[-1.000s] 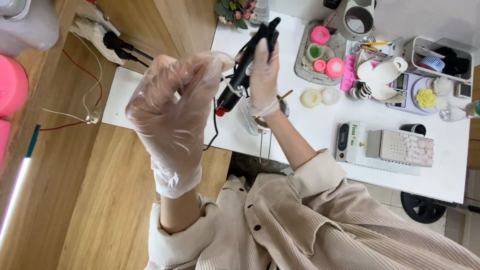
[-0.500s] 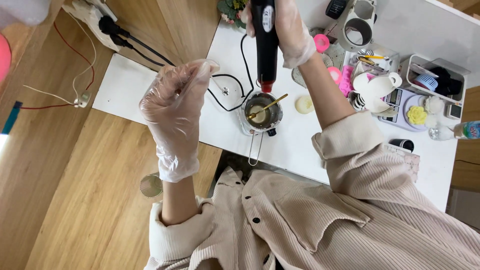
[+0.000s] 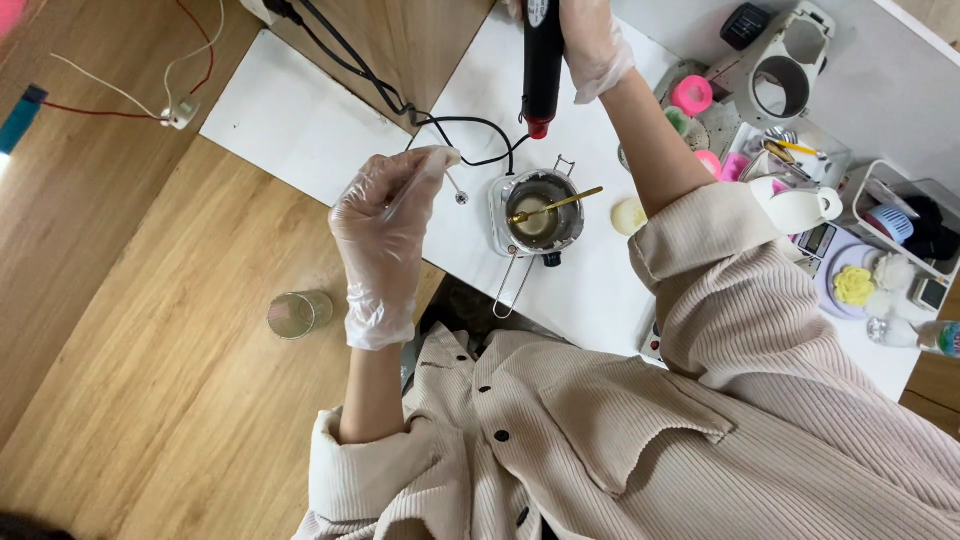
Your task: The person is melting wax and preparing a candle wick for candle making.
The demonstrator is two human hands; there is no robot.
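Right hand (image 3: 590,40) at top centre is wrapped around a black heat gun (image 3: 542,60) — red nozzle aimed down at the small metal pot (image 3: 540,215) mid-frame, gold spoon (image 3: 555,204) resting in it. Left hand (image 3: 385,235), gloved, centre-left, fingers pressed together — possibly pinching a thin wick, hard to tell.
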